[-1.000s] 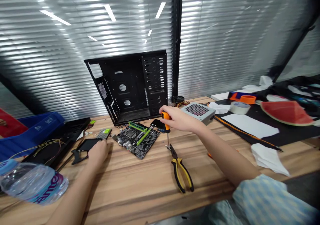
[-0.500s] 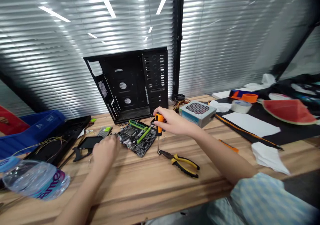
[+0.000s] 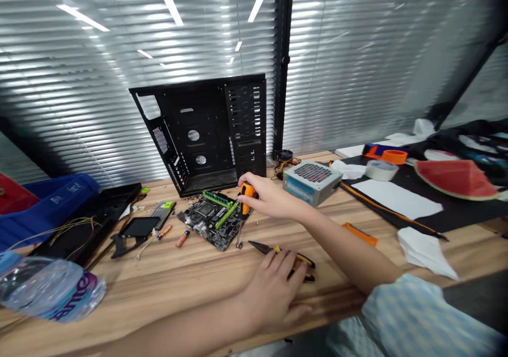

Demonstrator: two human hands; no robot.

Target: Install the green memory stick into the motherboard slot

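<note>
My right hand [image 3: 270, 197] is closed around the orange and black handle of a screwdriver [image 3: 246, 198]. The shaft points down, its tip beside a small metal piece [image 3: 239, 245] too small to make out, close to the motherboard's near right edge. That motherboard [image 3: 222, 232], black with bright green slots, lies flat. Over the yellow and black handles of the pliers [image 3: 260, 247] reaches my left hand [image 3: 275, 291], fingers spread and thumb apart. The plier jaws point left on the table, and the hand partly hides the handles.
An open black computer case [image 3: 206, 135] stands behind the motherboard. The power supply [image 3: 313, 180] is to its right, batteries [image 3: 182, 239] to its left. A water bottle [image 3: 55, 288] lies at the left; a knife-like orange tool [image 3: 360, 234] and watermelon slice [image 3: 456, 178] are rightward.
My left hand has moved right from beside the motherboard to the pliers, uncovering the batteries. My right hand and the screwdriver have shifted slightly left, and the tip is now apart from the plier jaws.
</note>
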